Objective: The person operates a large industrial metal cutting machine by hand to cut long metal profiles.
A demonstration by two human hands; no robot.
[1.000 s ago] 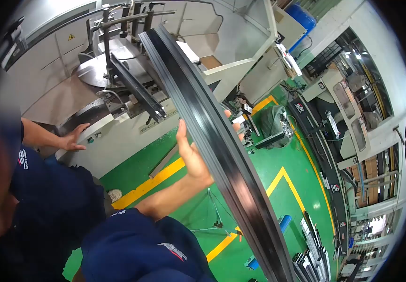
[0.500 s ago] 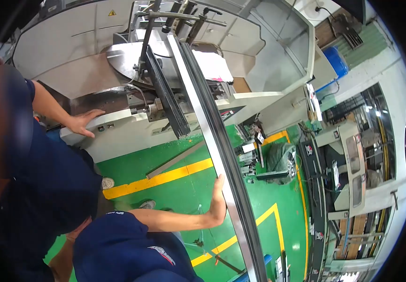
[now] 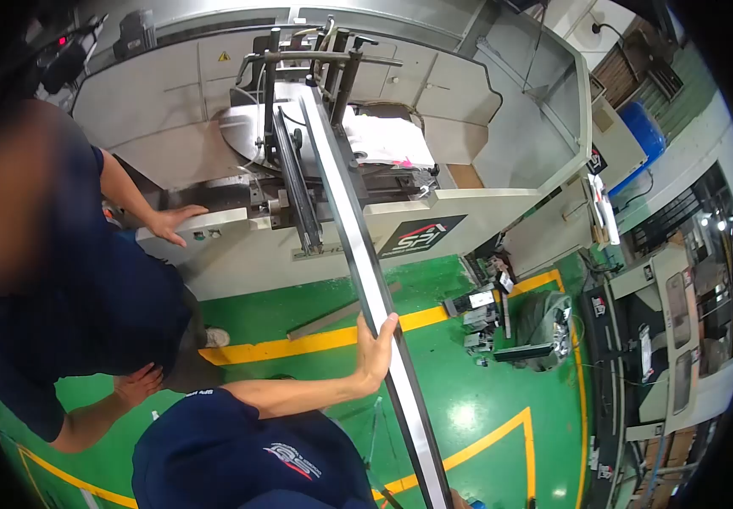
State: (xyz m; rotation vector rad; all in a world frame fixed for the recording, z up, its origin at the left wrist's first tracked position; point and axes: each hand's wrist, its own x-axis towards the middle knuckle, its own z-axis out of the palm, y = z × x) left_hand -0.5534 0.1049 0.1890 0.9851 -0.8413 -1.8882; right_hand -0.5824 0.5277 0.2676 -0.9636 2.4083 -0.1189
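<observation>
A long metal profile (image 3: 365, 254), with a silver strip along its top and dark sides, slants from the saw-like machine down to the bottom edge. My left hand (image 3: 375, 355) is closed around its middle, thumb over the silver face. Only a sliver of my right hand (image 3: 459, 502) shows, against the profile's near end at the bottom edge; its fingers are hidden. The profile's far end reaches in among the upright clamp posts (image 3: 350, 81) over the machine's round metal table (image 3: 243, 136). A dark bar (image 3: 298, 191) on the machine runs left of the profile.
A co-worker in a navy shirt (image 3: 103, 288) stands at left, one hand (image 3: 178, 222) on the machine's front edge (image 3: 231, 219). White paper (image 3: 387, 140) lies on the machine. On the green floor are a loose metal strip (image 3: 332, 318), profile offcuts (image 3: 481, 318) and a plastic-wrapped bundle (image 3: 544, 327).
The profile has turned, so its black ribbed side no longer faces me and the silver face does. My left hand has moved up and left in view, its thumb now across the top. The camera view has shifted.
</observation>
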